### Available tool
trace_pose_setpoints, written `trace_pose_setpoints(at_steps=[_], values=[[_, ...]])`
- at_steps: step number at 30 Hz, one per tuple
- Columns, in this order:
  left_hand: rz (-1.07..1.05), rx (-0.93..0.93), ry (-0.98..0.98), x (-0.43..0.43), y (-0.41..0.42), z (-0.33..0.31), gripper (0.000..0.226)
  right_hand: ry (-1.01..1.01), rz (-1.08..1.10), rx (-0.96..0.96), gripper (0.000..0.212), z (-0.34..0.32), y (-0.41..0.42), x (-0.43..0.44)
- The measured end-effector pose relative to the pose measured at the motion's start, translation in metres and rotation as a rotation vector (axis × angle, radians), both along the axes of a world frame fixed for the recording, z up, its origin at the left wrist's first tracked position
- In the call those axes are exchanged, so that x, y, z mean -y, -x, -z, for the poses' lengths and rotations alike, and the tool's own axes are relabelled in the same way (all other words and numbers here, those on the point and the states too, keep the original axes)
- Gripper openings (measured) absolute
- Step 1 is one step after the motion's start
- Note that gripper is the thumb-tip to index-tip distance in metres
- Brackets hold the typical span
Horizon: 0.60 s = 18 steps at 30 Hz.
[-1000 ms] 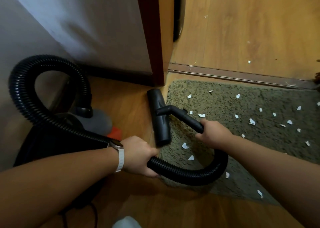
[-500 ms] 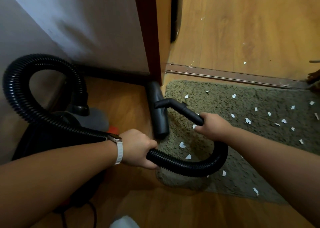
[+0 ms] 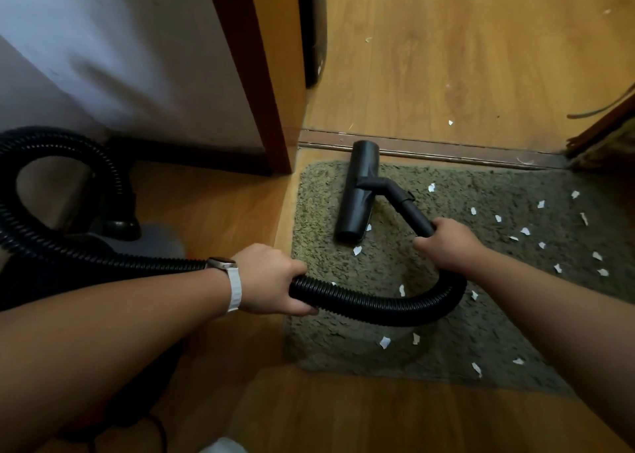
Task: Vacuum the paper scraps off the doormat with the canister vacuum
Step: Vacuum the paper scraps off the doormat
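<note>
A shaggy olive doormat lies before the threshold, dotted with several white paper scraps. The black floor nozzle sits flat on the mat's far left part, its far end at the threshold strip. My right hand grips the black wand just behind the nozzle. My left hand grips the ribbed black hose, which loops under my right wrist. The hose runs left in a big arc to the canister vacuum, mostly hidden by my left forearm.
A red-brown door frame post and white wall stand left of the mat. A metal threshold strip runs along the mat's far edge, with wooden floor and a few scraps beyond. A dark cord and frayed object sit at far right.
The nozzle has moved right, from the mat's left edge beside the door post onto the mat near the threshold. Both hands shifted right with it, still holding wand and hose.
</note>
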<state>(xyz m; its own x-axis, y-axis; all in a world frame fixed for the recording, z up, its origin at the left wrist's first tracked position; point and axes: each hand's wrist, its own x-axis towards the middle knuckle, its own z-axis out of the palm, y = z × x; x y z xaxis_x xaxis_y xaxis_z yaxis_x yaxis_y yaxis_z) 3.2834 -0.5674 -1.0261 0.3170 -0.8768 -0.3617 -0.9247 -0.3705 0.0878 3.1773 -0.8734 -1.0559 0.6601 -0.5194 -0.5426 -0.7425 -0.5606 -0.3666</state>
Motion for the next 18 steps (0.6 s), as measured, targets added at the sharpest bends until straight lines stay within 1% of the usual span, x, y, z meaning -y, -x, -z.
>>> trace_pose_setpoints(at_steps=[5,13,16,18], values=[[0.001,0.007,-0.028,0.000,0.003,-0.003,0.060,-0.050,-0.024,0.001,0.027,0.004,0.001,-0.003],[0.007,0.003,-0.060,-0.012,0.009,-0.003,0.060,-0.066,-0.255,-0.037,0.020,0.006,-0.004,-0.029],[0.004,0.007,-0.053,-0.010,0.007,-0.002,0.056,-0.063,-0.241,-0.030,0.020,0.006,-0.004,-0.026],[0.003,0.019,-0.035,-0.007,0.004,-0.002,0.055,-0.055,-0.164,-0.009,0.020,0.006,-0.003,-0.019]])
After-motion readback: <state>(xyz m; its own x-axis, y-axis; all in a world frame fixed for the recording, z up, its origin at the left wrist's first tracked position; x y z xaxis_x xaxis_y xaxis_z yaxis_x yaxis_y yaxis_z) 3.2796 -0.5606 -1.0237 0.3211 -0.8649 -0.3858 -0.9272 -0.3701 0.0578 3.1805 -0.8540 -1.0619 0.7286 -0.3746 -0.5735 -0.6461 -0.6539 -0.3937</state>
